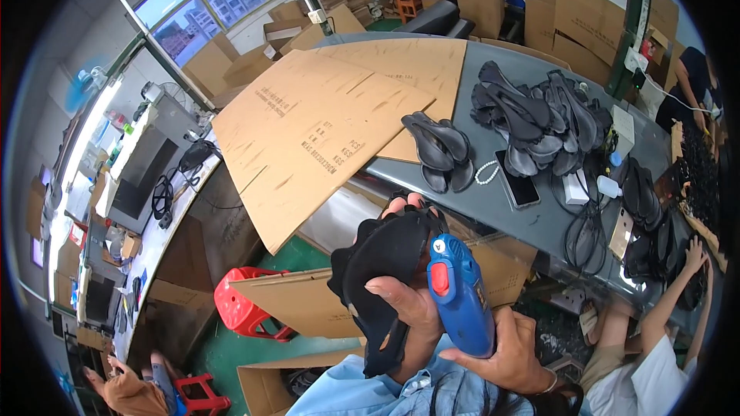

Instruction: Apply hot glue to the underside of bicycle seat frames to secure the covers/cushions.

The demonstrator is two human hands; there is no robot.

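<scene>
My left hand (417, 314) is wrapped round a black, curved, saddle-like piece (379, 263), its thumb on the near side and fingertips over the far edge. The piece is tilted upright in front of my chest. Against its right side is a blue gas torch (472, 304) with a red button, gripped low on its body by my right hand (515, 350). The torch's tip is turned away, and I cannot see a flame. Beyond my hands, a small stack of similar black pieces (438, 146) lies on the grey table (493, 212).
Large cardboard sheets (324, 119) overhang the table's near edge. A heap of black pieces (536, 115), a phone (518, 179), a beaded bracelet (486, 172) and cables (583, 235) lie right. An open carton (258, 385) and red stool (247, 304) stand below. A co-worker's arms (678, 285) reach in at right.
</scene>
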